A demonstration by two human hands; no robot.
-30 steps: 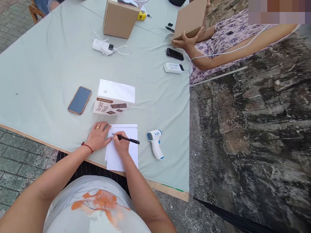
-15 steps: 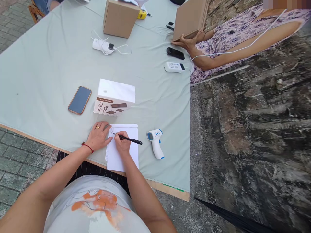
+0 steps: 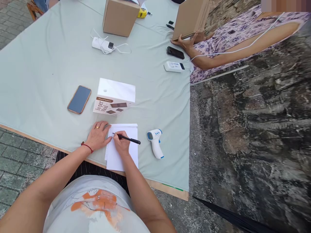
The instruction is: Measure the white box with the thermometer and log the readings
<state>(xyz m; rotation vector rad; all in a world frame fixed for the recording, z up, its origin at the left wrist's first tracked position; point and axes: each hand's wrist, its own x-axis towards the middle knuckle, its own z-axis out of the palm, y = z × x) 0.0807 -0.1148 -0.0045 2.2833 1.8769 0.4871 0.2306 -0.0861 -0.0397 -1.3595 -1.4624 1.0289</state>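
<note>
A black pen (image 3: pixel 132 140) is pinched in my right hand (image 3: pixel 122 144), its tip on the upper left of the white notebook page (image 3: pixel 121 160). Small marks show along the page's left side, too small to read. My left hand (image 3: pixel 98 136) lies flat with fingers spread, partly on the tablecloth, its thumb at the notebook's left edge. Just beyond the notebook stands a white and brown box (image 3: pixel 114 97) printed "Super Meal". To the right of the notebook lies a white and blue infrared thermometer (image 3: pixel 155 143).
A phone (image 3: pixel 79 99) lies left of the box. Farther back are a white device with a cable (image 3: pixel 102 45), a cardboard box (image 3: pixel 120 17), a black device (image 3: pixel 175 52) and a white device (image 3: pixel 174 66). At the right edge another person's hands (image 3: pixel 186 43) hold a cardboard box (image 3: pixel 189 17).
My right hand and the pen have shifted very slightly left over the page. The other person's cardboard box has tilted a little. My left hand stays in place.
</note>
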